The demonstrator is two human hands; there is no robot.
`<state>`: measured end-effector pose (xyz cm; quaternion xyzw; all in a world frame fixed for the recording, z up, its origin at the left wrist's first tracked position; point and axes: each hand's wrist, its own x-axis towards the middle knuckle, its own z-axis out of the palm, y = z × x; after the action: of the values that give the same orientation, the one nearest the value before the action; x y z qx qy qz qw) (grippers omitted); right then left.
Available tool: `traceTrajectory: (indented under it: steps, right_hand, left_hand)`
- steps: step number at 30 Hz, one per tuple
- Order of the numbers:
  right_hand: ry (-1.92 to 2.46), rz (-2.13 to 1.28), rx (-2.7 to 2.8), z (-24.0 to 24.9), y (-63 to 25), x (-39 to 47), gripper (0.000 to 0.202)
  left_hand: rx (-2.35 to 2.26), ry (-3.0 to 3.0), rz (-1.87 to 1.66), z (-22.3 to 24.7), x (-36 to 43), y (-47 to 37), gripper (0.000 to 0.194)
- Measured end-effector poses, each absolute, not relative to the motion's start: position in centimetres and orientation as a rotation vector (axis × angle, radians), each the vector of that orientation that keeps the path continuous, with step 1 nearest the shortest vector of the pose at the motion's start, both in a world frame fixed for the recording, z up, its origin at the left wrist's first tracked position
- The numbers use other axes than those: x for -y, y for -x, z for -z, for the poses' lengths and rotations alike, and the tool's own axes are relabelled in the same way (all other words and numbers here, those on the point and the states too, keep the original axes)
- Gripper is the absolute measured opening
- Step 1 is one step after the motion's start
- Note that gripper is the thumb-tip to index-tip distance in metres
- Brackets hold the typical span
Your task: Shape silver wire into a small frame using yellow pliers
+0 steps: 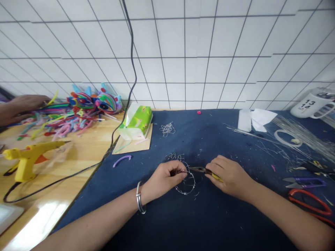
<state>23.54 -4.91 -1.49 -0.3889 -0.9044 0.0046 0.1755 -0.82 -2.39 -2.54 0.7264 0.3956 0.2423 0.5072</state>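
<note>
My left hand (pixel 167 177), with a silver bangle at the wrist, pinches a thin wire ring (pixel 194 183) dotted with small beads. The ring hangs over the dark blue cloth. My right hand (pixel 227 176) is closed around yellow-handled pliers (pixel 216 177), whose dark jaws point left and meet the ring's upper part near my left fingertips. Whether the jaws grip the wire is too small to tell. Just behind my left hand lie some curled wire pieces (pixel 175 156). A small tangle of wire (pixel 167 129) rests farther back.
Left: a yellow glue gun (pixel 28 158), black cable (pixel 132 52), colourful pipe-cleaner crafts (pixel 104 103) and another person's hand (pixel 28 104). A green tissue pack (pixel 138 120) stands behind. Right: long wires (pixel 306 136), purple snips (pixel 309 182), red-handled scissors (pixel 310 198) and a white mug (pixel 309 106).
</note>
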Motion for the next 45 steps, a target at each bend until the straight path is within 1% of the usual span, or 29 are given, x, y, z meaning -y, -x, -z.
traceTrajectory:
  steps: [5,21,27,37,45]
  right_hand:
    - [1.121,0.02,2.57,1.52,-23.55,4.97,0.016]
    - [1.139,0.386,2.607,0.82,-23.39,5.57,0.016]
    - [1.153,0.257,2.583,0.97,-23.28,5.56,0.016]
    - [1.151,0.35,2.584,0.92,-23.4,5.67,0.018]
    - [1.129,0.212,2.506,1.39,-22.94,5.59,0.015]
  left_hand:
    - [-0.952,-1.741,-0.589,2.45,2.34,0.79,0.011]
    - [-0.972,-1.715,-0.618,2.26,2.34,0.77,0.012]
    - [-0.979,-1.724,-0.613,2.2,2.36,0.83,0.011]
    - [-0.973,-1.733,-0.625,2.35,2.4,0.79,0.011]
    - [-0.986,-1.725,-0.608,2.52,2.45,0.69,0.01]
